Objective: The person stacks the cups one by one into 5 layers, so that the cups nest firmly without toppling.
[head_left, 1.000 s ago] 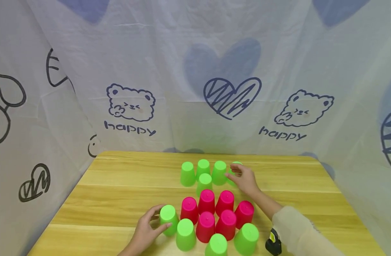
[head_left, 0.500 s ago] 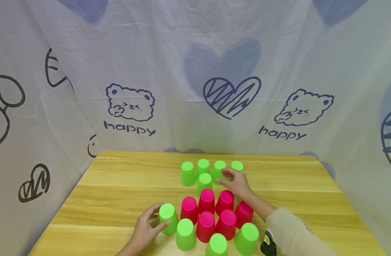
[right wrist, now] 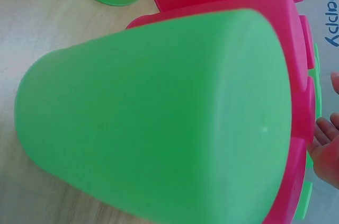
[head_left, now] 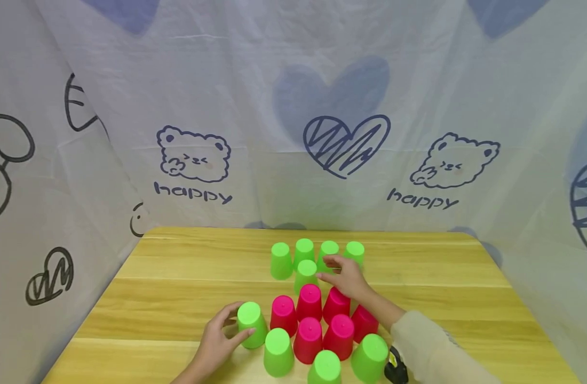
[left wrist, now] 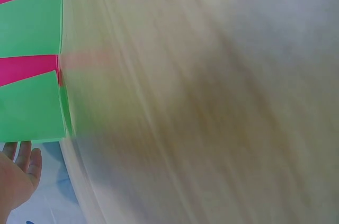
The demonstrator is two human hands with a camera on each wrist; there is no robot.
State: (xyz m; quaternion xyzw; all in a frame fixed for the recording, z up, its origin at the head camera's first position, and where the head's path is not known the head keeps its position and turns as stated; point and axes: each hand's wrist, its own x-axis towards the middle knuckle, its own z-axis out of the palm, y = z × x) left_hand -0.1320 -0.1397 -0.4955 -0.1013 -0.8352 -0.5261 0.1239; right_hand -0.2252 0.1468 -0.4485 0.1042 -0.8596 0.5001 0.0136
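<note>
My left hand [head_left: 216, 338] holds an upside-down green cup [head_left: 252, 326] at the left of the front group, thumb on the near side and fingers behind. In the left wrist view this cup [left wrist: 32, 110] leans a little, its rim close to the tabletop. My right hand [head_left: 347, 277], fingers loosely bent and apart, hovers by the back group. Its thumb tip overlaps the nearest green cup [head_left: 305, 278] there, and its fingers partly hide another green cup [head_left: 328, 249]. Nothing is in its grasp. Several upside-down pink cups [head_left: 309, 341] stand between the hands.
Three more green cups, among them one [head_left: 278, 353] beside the held cup and one [head_left: 369, 358] at the right, stand along the front. A row of green cups [head_left: 281, 261] stands at the back. A black thing with a yellow mark [head_left: 396, 367] shows beside the right sleeve. Printed cloth hangs around the wooden table [head_left: 192, 277].
My right hand has moved left and toward me, from the far right back cup to the nearest back cup. My left hand has shifted its green cup slightly away from me.
</note>
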